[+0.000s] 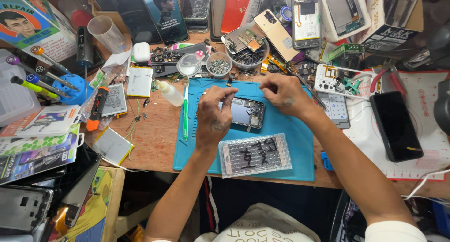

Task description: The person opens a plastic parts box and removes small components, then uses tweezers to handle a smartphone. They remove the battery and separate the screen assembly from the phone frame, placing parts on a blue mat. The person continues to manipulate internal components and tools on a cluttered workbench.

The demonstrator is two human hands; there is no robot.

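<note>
an opened smartphone with its back cover off and its grey inner frame and small boards exposed [247,112] is seen lying on a blue silicone repair mat [290,143], near the mat's far edge and about midway between its left and right edges, with its long axis running left to right across the mat. the left hand [213,119] is laid over the phone's left end, its fingers curled down and pinched narrow on that end. the right hand [283,95] is held just beyond the phone's far right corner, its fingertips drawn close together; whether something small is gripped between them cannot be told. the phone thus lies between the two hands, nearer the left. a bubble-wrapped replacement screen with black marker scrawl [254,155] rests by the mat's near edge, just beside the left wrist. a green-handled toothbrush [185,111] lies along the mat's left edge.
</note>
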